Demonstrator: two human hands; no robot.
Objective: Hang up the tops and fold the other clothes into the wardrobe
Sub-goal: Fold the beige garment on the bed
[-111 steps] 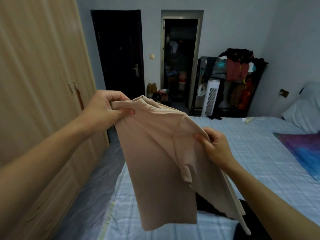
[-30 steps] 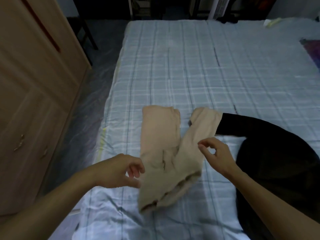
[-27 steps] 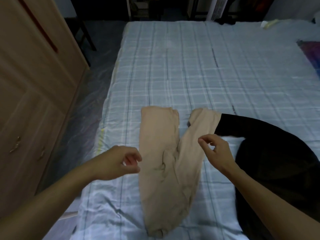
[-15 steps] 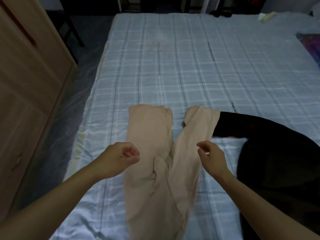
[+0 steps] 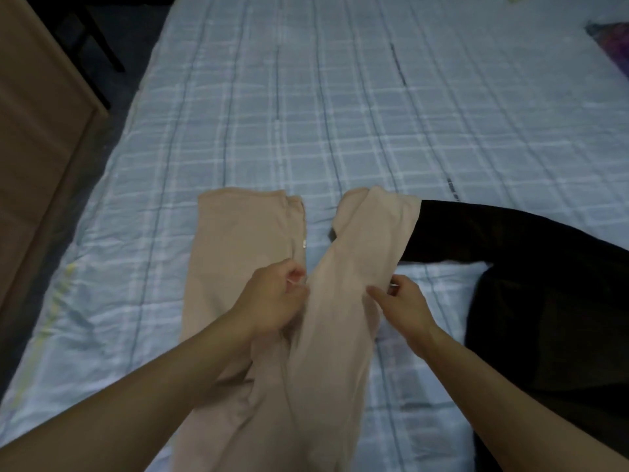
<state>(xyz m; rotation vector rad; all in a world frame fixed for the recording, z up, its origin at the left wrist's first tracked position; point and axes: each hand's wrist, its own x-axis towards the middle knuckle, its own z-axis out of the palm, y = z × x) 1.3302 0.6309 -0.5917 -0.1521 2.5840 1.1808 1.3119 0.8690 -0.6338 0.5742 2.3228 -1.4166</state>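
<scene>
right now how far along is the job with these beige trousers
Done: the beige trousers lie spread flat on the bed. In hand: the left hand and right hand pinch the edges of the leg nearer the black garment. Left: no fold made yet, the black garment lies untouched, and neither is in the wardrobe.

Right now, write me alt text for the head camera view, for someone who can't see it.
A person's left hand and right hand pinch the two edges of one leg of beige trousers spread in a V on a blue plaid bedsheet. A black garment lies against that leg's end; a wooden wardrobe stands at the left.
</scene>
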